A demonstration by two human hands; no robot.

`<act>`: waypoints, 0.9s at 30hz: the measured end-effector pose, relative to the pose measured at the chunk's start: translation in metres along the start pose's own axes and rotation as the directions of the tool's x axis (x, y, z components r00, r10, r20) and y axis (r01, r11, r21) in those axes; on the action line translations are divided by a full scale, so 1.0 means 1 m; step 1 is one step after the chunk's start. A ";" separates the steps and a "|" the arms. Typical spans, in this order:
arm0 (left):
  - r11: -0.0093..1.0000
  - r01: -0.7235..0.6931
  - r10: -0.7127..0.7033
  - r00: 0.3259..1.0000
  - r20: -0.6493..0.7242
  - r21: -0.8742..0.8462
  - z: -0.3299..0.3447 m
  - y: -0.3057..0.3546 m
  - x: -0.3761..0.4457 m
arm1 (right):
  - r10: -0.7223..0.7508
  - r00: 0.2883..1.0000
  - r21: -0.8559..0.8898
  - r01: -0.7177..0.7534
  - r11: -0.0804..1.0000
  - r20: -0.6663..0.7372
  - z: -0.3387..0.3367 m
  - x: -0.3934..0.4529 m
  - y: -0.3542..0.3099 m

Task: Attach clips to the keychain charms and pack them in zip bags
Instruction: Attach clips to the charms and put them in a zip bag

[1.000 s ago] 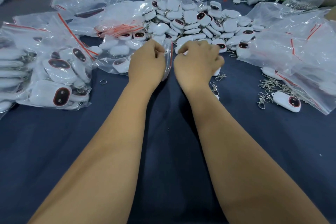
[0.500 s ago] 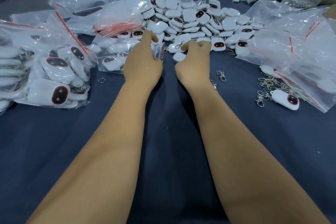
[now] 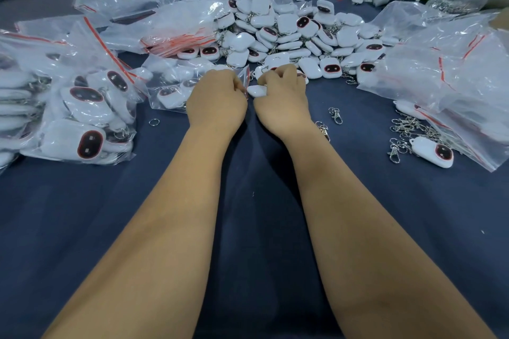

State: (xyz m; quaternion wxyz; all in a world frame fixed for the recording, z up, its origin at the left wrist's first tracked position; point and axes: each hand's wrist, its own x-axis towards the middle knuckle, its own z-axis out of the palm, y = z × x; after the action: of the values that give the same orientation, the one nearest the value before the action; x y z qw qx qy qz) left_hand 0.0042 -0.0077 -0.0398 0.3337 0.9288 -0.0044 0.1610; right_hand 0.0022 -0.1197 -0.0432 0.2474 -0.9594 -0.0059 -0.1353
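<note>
A: Obs. 1, hands. State?

B: Left hand (image 3: pixel 217 99) has its fingers curled and pinches the open edge of a clear zip bag (image 3: pixel 176 82) that lies on the desk (image 3: pixel 248 228). The bag already holds a few white charms. Right hand (image 3: pixel 281 96) also has its fingers curled and grips a white charm (image 3: pixel 256 90), which pokes out between the two hands, right at the bag's mouth.

A: Is the charm inside the bag?

B: Cannot tell; the knuckles hide the far end. Whether it carries a clip is hidden too.

A: Obs. 2, stock.

B: A pile of loose charms (image 3: pixel 297 33) sits just beyond the hands, white with dark, red-rimmed faces. Filled bags (image 3: pixel 77 113) are stacked at the left. Slack clear bags with red zip strips (image 3: pixel 170 27) lie behind them, and more bags (image 3: pixel 446 69) lie at the right.

A: Clips?

B: A heap of metal clips (image 3: pixel 407 129) lies at the right, beside one loose charm (image 3: pixel 432 151). Two single clips lie near the right wrist, one (image 3: pixel 336 115) apart from it, the other (image 3: pixel 322 129) just beside it. A small ring (image 3: pixel 154 122) lies left of the left wrist.

A: Surface?

B: Dark blue cloth.
</note>
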 end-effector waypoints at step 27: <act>0.817 0.146 -0.097 0.988 0.116 -0.558 -0.004 0.002 0.003 | 0.096 0.981 0.839 -0.195 0.508 0.170 -0.007 0.004 -0.005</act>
State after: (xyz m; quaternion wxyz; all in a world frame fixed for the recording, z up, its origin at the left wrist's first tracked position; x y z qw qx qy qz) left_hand 0.0055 -0.0066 -0.0354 0.6027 0.7926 -0.0062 0.0924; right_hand 0.0040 -0.1191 -0.0339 0.6946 -0.7180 -0.0035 -0.0449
